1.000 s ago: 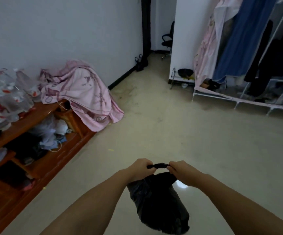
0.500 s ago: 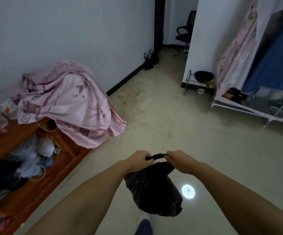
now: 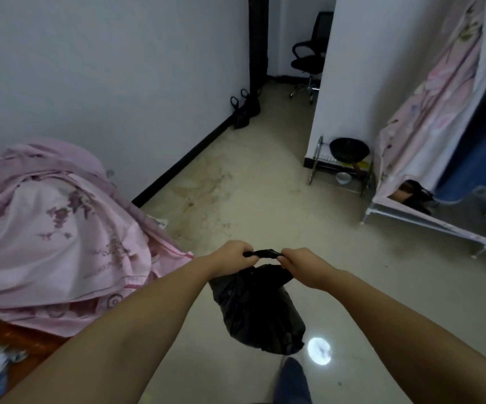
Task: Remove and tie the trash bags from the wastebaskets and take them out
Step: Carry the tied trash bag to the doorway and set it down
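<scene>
Landmark: we take the black trash bag [image 3: 257, 310] as reference for all places.
Bag position: it hangs in the air above the pale floor [image 3: 236, 199], below both our hands, at lower centre of the head view.
Bag axis: long axis runs roughly top to bottom, leaning slightly toward our right at the lower end; the twisted neck points up, the bulging body points down.
Neck: a short twisted strand lies crosswise between the two hands, above the bag's body.
Left hand [image 3: 233, 255]: clenched round the left end of the neck strand.
Right hand [image 3: 303, 265]: clenched round the right end of the strand, close beside the left hand.
Edge, left of bag: a pink floral sheet [image 3: 61, 228] is heaped over a wooden unit [image 3: 23, 339]; its hem reaches near our left forearm.
Edge, beyond bag on left: white wall with a black baseboard [image 3: 183, 161] running away from us.
Edge, right of bag: metal rack [image 3: 340, 167] at a wall corner, then a wardrobe frame [image 3: 439, 225] with a pink curtain.
Open room: bare floor stretches ahead of the bag to a doorway, where an office chair [image 3: 308, 59] stands.
Under bag: a bright light spot [image 3: 319, 351] on the floor; our trouser leg [image 3: 292, 383] just beside it.
</scene>
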Available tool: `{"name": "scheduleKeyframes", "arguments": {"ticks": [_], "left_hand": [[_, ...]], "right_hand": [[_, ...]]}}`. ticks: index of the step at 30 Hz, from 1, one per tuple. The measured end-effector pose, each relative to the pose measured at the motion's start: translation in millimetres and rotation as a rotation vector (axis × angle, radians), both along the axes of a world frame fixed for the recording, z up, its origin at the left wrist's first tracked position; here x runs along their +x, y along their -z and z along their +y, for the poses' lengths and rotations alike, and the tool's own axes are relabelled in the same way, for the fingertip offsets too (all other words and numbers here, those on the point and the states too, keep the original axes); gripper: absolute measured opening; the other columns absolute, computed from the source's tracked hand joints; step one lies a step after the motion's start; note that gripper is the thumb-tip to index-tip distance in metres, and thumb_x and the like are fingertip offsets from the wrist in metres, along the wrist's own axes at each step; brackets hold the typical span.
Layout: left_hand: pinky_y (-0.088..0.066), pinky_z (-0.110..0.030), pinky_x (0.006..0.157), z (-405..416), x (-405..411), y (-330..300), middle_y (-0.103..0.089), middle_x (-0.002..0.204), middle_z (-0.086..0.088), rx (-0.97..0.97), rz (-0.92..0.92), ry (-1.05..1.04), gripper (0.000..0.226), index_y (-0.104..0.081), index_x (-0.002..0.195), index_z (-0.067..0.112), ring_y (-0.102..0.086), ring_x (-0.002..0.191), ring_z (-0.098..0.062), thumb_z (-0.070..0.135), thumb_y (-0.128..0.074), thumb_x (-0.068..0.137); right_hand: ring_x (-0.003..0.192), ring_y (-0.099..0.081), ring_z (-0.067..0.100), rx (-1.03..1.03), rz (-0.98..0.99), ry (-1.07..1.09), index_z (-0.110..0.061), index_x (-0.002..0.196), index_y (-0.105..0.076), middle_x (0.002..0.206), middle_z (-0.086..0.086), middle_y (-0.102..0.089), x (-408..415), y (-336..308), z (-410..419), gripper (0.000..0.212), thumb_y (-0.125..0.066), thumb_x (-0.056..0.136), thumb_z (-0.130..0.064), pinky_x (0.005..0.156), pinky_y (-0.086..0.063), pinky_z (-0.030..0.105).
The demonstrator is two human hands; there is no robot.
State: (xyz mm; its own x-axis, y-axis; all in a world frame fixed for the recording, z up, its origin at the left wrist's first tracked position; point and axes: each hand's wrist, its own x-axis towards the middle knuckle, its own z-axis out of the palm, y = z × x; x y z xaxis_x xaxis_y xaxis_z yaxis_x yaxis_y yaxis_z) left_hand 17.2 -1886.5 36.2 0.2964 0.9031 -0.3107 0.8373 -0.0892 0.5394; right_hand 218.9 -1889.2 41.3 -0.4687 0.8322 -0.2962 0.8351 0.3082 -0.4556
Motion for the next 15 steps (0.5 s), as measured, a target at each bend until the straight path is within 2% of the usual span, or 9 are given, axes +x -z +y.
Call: {"name": "scheduleKeyframes", "arguments": {"ticks": [2, 6, 11, 15], "left_hand": [[-0.028, -0.026, 0.053, 52.7, 3.0, -1.3, -0.044, 0.059, 0.003, -0.035, -0.01, -0.032, 0.024, -0.055, 0.072, 0.016, -0.042, 0.057, -0.013, 0.031, -0.052, 0.09], [-0.028, -0.027, 0.053, 161.2, 10.3, -10.8, -0.046, 0.062, 0.001, -0.008, -0.035, -0.075, 0.024, -0.057, 0.076, 0.013, -0.044, 0.06, -0.016, 0.031, -0.052, 0.091], [-0.027, -0.028, 0.053, 280.5, 6.2, -6.5, -0.043, 0.061, 0.0, -0.015, -0.038, -0.086, 0.027, -0.052, 0.072, 0.013, -0.041, 0.057, -0.014, 0.031, -0.051, 0.092], [-0.026, -0.029, 0.054, 388.2, -14.3, 4.2, -0.039, 0.059, 0.002, -0.021, -0.074, -0.099, 0.033, -0.044, 0.062, 0.019, -0.037, 0.054, -0.013, 0.031, -0.051, 0.092]], "right_hand": [[0.069, -0.046, 0.025, 0.008, -0.016, -0.045, -0.014, 0.083, -0.045, 0.072, 0.003, -0.047, 5.4, -4.4, 56.8, 0.028, -0.032, 0.101, -0.031, 0.062, -0.034, 0.034], [0.069, -0.045, 0.024, 0.025, -0.013, -0.089, -0.017, 0.082, -0.043, 0.066, -0.004, -0.042, 14.6, -16.9, 171.6, 0.026, -0.032, 0.1, -0.032, 0.062, -0.033, 0.033], [0.07, -0.046, 0.025, 0.02, -0.048, -0.137, -0.016, 0.082, -0.043, 0.069, 0.002, -0.046, 9.2, -16.4, 305.5, 0.027, -0.032, 0.1, -0.031, 0.062, -0.033, 0.033], [0.071, -0.048, 0.025, 0.023, -0.055, -0.14, -0.014, 0.082, -0.045, 0.078, 0.009, -0.052, -12.1, -6.7, 417.6, 0.028, -0.033, 0.1, -0.031, 0.064, -0.034, 0.034]]}}
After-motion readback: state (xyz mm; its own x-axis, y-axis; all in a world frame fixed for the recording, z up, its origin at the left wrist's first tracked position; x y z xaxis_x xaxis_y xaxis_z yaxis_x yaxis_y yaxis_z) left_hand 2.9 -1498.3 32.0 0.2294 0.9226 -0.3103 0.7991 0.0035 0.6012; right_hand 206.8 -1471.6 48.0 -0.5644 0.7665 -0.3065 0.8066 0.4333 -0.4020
